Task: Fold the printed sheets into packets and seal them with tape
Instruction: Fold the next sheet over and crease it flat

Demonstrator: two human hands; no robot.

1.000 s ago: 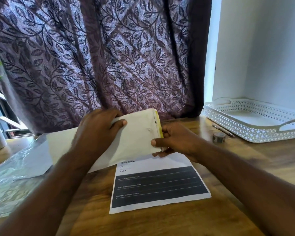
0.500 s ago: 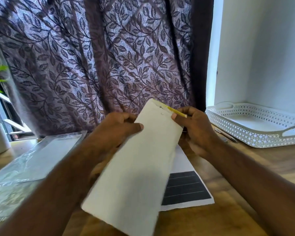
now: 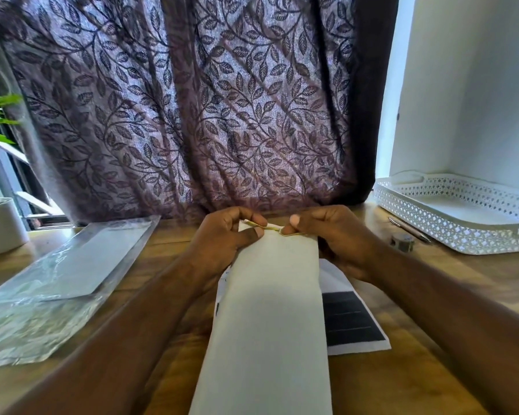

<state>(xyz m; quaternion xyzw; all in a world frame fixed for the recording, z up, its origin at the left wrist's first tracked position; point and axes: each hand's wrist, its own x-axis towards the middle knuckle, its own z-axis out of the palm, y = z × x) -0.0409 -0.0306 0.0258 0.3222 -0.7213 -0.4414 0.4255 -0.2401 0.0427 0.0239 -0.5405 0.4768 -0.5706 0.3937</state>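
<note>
Both forearms bare, entering from 7 and 5 o'clock and converging just above frame centre. Left hand (image 3: pixel 222 241) and right hand (image 3: pixel 336 238) are level, backs toward the camera, close together but not touching. Each is curled, thumb against forefinger, pinching the far edge of the white packet (image 3: pixel 270 319): left at its 11 o'clock corner, right at 1 o'clock. Wrists roughly straight.

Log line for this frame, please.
left hand: pinches white packet far end | right hand: pinches same end | printed sheet: on table, under packet
</note>
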